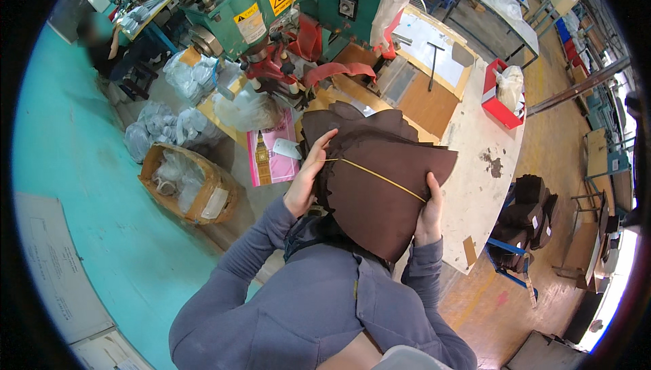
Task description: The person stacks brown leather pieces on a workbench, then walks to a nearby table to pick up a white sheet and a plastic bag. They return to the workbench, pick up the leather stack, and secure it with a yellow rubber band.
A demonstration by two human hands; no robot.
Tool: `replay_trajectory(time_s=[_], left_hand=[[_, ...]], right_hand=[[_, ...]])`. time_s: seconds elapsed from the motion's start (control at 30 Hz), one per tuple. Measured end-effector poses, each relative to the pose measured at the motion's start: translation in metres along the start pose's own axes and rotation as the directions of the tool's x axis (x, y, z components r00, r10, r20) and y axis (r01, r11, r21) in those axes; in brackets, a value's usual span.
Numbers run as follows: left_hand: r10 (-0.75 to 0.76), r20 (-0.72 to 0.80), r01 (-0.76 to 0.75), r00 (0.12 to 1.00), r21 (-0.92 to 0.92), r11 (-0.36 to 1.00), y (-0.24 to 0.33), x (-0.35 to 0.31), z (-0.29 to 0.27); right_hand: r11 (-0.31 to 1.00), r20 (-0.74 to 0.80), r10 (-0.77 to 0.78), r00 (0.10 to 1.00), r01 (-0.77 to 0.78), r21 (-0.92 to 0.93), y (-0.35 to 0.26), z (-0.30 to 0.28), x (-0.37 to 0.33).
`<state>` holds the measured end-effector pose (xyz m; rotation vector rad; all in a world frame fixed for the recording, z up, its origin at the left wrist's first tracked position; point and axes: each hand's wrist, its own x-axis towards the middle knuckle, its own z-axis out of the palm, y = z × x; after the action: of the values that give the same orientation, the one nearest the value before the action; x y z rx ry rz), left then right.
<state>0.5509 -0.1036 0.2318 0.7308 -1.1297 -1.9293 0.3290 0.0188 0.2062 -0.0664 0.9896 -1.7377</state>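
- Dark brown layered bundle [369, 211], crossed by a thin yellow band [383, 179], held in front of the wearer's torso [298, 302], beside the desk [478, 197].
- Left hand [307, 179]: fingers grasping the bundle's left edge.
- Right hand [428, 211]: fingers grasping its right edge, thumb uppermost.
- Probably bendable and fairly weighty, not fragile; loose layers could slide.
- Best hold: both sides, squeezing the layers together.

red box [500, 116] on pale table [475, 187]
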Motion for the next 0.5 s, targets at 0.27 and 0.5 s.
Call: replay_trajectory(time_s=[0.27, 0.5], left_hand=[[0.036, -0.144, -0.060, 0.989, -0.164, 0.985, -0.032, 0.008, -0.043], [0.190, -0.054, -0.165, 0.980, 0.306, 0.938, -0.020, -0.003, -0.040]], right_hand=[[0.986, -0.027, 0.168, 0.985, -0.168, 0.019, 0.016, 0.001, 0.006], [0.991, -0.111, 0.094, 0.989, -0.103, -0.083, 0.016, 0.002, 0.004]])
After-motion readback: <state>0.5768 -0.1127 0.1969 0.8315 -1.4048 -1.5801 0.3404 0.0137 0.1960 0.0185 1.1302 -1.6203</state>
